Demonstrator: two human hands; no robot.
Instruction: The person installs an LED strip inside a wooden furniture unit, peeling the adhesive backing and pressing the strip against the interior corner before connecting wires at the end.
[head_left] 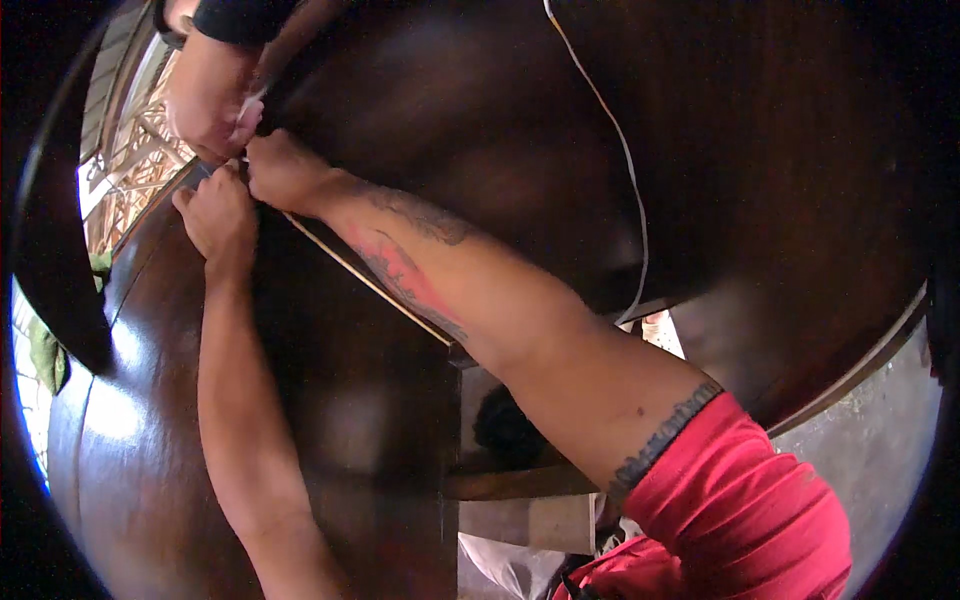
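Observation:
My left hand (218, 212) is raised at the upper left with its fingers curled in a pinch. Close beside it, my right hand (283, 172) is also closed, at the end of a tattooed arm in a red sleeve. Both work at the edge of a dark glossy wooden panel (340, 420); what their fingertips grip is too small to make out. A thin pale strip (370, 285) runs from under my right hand down along a seam in the wood. Just above my hands is a co-worker's hand (212, 110), with something thin and white at its fingers.
A white cable (622, 140) hangs down the dark wooden surface on the right, ending by a gap. Below my right arm is an opening with a wooden crosspiece (525, 483). A grey floor (870, 430) shows at the right; a bright roofed area (140, 170) lies beyond the left edge.

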